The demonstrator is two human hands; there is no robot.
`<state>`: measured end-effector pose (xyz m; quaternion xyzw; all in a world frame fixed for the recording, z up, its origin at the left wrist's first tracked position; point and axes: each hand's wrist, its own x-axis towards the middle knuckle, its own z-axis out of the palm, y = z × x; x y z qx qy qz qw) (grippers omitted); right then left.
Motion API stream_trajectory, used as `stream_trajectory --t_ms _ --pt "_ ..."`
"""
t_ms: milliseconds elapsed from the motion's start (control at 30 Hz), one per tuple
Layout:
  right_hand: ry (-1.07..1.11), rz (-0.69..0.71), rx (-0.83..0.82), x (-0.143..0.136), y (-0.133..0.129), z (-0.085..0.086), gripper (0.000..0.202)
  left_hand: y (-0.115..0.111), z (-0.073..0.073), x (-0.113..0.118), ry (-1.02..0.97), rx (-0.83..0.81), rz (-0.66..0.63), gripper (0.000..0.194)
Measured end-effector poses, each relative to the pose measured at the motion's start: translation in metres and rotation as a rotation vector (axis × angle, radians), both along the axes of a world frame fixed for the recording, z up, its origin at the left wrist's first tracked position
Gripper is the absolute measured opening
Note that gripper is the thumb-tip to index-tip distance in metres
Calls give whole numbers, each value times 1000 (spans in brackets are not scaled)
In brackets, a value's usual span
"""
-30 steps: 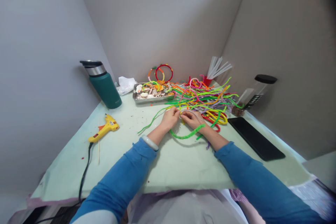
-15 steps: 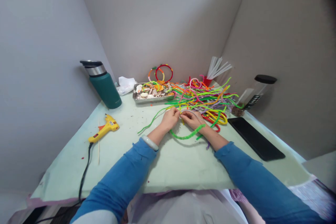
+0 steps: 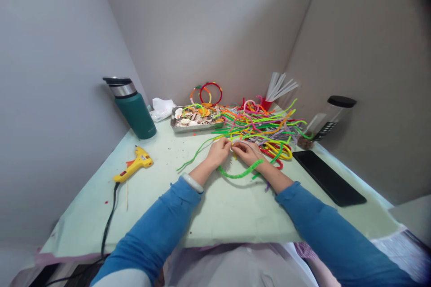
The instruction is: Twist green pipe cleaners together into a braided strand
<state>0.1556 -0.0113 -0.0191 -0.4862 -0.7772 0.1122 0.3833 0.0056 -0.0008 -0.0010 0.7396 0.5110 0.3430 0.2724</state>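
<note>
My left hand (image 3: 218,151) and my right hand (image 3: 245,152) meet over the middle of the table, fingers pinched close together. Between them is a thin hoop (image 3: 240,176), its near side wrapped in fuzzy green pipe cleaner and a bare whitish stretch showing by my right hand. A short yellow pipe cleaner end (image 3: 235,156) pokes out between the fingertips; my fingers hide most of it. A long green pipe cleaner (image 3: 193,157) lies to the left of my left hand. Just beyond the hands spreads a pile of coloured pipe cleaners (image 3: 259,121).
A metal tray (image 3: 197,129) of seashells stands at the back, with two finished-looking hoops (image 3: 221,94) behind it. At left are a green bottle (image 3: 136,116) and a yellow glue gun (image 3: 136,164) with cord. A black phone (image 3: 328,177) and a clear bottle (image 3: 332,116) are right.
Hardly anything differs. Both hands keep their pinch on the hoop, with only a slight shift of the fingertips.
</note>
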Motion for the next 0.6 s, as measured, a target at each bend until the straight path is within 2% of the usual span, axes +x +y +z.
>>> stream_trajectory --t_ms 333,533,600 --pt "53 24 -15 0 1 0 19 1 -1 -1 -28 -9 12 19" --pt "181 12 -54 -1 0 -2 19 2 1 -1 -119 -46 32 17" --pt "161 16 -62 -1 -2 0 21 3 0 -1 -148 -59 43 18"
